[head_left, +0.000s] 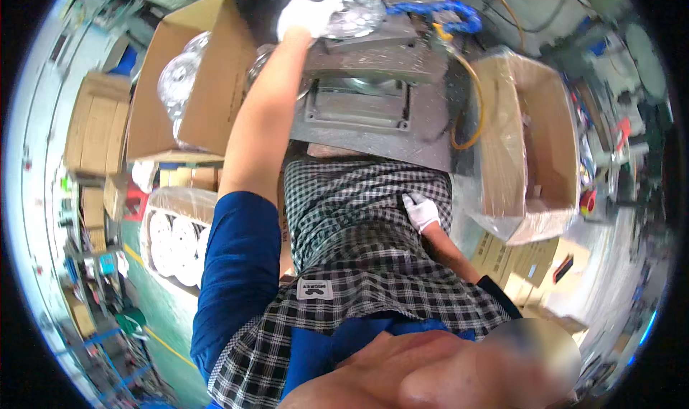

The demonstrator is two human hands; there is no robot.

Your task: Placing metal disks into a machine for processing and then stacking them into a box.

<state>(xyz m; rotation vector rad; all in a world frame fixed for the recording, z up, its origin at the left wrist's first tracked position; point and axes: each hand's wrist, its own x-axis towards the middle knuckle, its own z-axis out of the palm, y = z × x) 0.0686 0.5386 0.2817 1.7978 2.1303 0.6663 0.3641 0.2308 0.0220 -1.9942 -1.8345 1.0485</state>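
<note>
At the far side of the worktop (423,140), the left hand (305,17), in a white glove, meets the left rim of a shiny metal disc (359,12). Its fingers reach over the edge, but they merge in the glare, and whether they pinch the rim or merely press on it cannot be told. The disc lies just right of that hand, above a heavy metal block (369,39); whether it touches the block is unclear.

Good handling here would seem to call for a sure hold on the outer rim, the face untouched and the disc level, with fingertips clear of the block's edges. A second hand on the opposite rim would probably steady it.

The right hand (423,213), also gloved, is well apart, nearer the body, resting on a checked apron (366,179) with its fingers loosely parted and nothing visible in it.

Beyond the disc, to the left hand's right, runs a blue hose (459,14), which a careful worker would likely avoid snagging. Nearer the body than the left hand sits a flat metal plate (359,107). To that hand's left, a cardboard box (215,78) holds more discs (179,77); far to its right, past a yellow hose (479,100), stands a plastic-wrapped box (495,136).
</note>
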